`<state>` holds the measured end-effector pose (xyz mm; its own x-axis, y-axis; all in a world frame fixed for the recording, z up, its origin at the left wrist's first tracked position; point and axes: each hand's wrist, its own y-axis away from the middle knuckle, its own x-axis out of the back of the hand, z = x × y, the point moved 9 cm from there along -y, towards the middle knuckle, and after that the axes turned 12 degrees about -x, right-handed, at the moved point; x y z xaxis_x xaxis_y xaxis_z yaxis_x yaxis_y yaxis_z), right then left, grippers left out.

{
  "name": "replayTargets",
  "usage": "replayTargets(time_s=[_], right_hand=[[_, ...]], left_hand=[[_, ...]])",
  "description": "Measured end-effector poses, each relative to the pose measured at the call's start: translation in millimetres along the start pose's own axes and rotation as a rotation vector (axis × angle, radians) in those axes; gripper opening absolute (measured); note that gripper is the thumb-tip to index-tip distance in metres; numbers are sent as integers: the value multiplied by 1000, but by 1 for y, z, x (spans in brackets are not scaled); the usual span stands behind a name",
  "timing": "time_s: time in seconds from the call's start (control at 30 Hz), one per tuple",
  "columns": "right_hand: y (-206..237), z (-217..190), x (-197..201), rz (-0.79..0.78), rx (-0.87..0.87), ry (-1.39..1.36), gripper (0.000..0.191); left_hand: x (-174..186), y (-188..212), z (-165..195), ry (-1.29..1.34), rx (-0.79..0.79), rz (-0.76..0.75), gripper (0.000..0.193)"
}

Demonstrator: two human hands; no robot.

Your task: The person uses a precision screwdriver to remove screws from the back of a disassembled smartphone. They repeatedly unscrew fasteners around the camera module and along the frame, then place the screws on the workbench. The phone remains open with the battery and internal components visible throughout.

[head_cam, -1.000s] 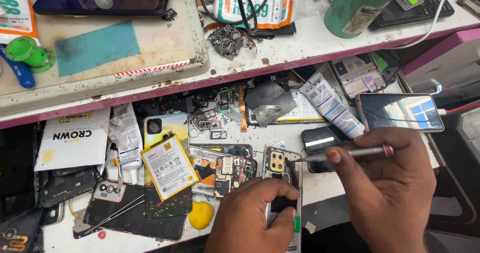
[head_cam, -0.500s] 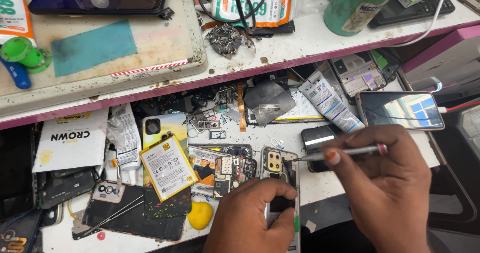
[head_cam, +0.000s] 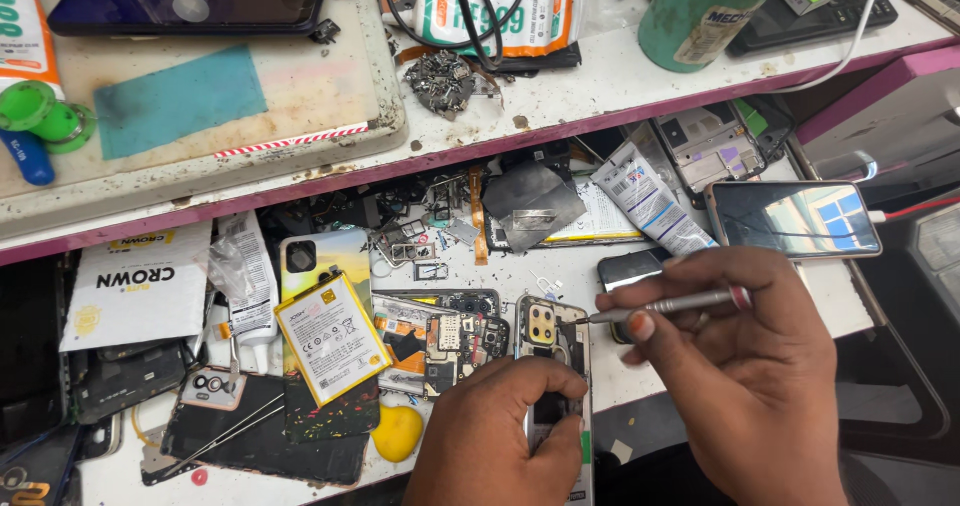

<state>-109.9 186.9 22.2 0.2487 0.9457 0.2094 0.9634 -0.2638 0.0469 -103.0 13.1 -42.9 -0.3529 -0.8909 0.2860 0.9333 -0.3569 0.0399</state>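
Head view: the left hand (head_cam: 505, 436) gripped an opened phone (head_cam: 557, 366) on the bench while the right hand (head_cam: 745, 366) pinched a screwdriver (head_cam: 665, 306), its tip at the phone's upper right edge. Left of the left hand lay a yellow-edged white battery (head_cam: 332, 338); farther left, a white packet (head_cam: 135, 286). Above the right hand lay a grey-white tube (head_cam: 650, 201).
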Motion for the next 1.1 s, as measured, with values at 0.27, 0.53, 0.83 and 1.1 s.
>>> replayTargets(time_s=[0.27,0.53,0.83,1.1], right_hand=[[-1,11,1,49,-73,68,37],[-8,13,-3,78,-48,-108,42],[-17,27,-6,60,-158,126,39],[-18,26,-8,56,-186,139,39]], left_hand=[[0,2,-5,2,66,2,27],[21,3,-10,58,221,170,18],[46,7,-8,100,267,298,23],[41,4,-2,103,53,276,22]])
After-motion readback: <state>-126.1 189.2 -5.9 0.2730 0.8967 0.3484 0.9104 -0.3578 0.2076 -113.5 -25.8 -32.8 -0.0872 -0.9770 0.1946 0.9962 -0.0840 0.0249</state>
